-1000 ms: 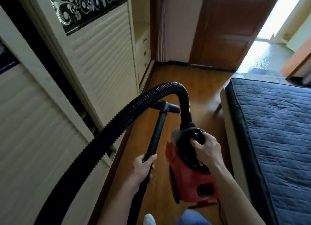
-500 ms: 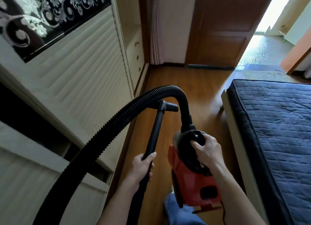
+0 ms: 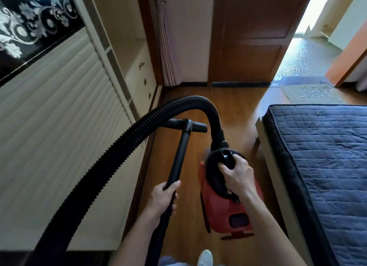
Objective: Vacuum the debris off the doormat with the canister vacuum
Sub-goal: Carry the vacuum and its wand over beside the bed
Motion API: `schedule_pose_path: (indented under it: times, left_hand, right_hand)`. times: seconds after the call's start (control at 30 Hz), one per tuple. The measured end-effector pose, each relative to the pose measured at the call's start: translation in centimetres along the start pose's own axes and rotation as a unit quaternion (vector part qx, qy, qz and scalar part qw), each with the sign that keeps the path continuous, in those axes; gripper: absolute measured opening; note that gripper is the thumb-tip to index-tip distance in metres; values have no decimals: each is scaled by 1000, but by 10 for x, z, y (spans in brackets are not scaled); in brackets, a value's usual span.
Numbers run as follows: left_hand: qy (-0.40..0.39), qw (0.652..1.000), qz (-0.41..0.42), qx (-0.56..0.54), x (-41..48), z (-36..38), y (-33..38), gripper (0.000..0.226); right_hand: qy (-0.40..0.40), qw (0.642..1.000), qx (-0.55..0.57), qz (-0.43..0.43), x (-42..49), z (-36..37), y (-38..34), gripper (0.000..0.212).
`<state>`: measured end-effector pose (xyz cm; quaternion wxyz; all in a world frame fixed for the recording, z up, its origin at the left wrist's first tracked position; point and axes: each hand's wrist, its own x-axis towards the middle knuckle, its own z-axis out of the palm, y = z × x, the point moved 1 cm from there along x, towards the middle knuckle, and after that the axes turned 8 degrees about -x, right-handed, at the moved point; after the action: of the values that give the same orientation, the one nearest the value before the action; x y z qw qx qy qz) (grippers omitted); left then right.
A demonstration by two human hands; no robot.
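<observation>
A red canister vacuum (image 3: 222,210) with a black top hangs above the wooden floor. My right hand (image 3: 237,175) grips its black carry handle. My left hand (image 3: 161,198) is closed around the black wand (image 3: 179,156), whose T-shaped nozzle (image 3: 186,125) points forward, off the floor. A ribbed black hose (image 3: 111,154) arcs from the canister's front over to the lower left. The doormat (image 3: 308,91), speckled grey-beige, lies at the open doorway far ahead on the right, well away from the nozzle.
A cream wardrobe (image 3: 59,126) with louvred doors and drawers lines the left. A bed with a dark blue quilted mattress (image 3: 325,162) fills the right. Between them runs a narrow strip of wooden floor (image 3: 238,106) toward a brown door (image 3: 252,37).
I have moved forward along the passage: the wardrobe slid back on the left and the door and doormat came closer. Both hands keep the same holds on wand and canister.
</observation>
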<state>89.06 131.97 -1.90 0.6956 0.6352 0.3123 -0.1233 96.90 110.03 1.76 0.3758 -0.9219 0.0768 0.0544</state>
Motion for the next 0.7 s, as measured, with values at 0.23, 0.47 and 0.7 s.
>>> schedule_pose_path:
  times: [0.23, 0.47, 0.7]
  left_hand:
    - [-14, 1000, -4, 7, 69, 31, 51, 29]
    - [-46, 999, -15, 1, 169, 56, 104, 28]
    - [-91, 995, -12, 30, 286, 64, 196, 32]
  right_hand:
    - [11, 998, 34, 43, 80, -4, 8, 17]
    - [19, 996, 40, 77, 171, 6, 0, 11]
    - [59, 992, 19, 111, 294, 16, -42, 10]
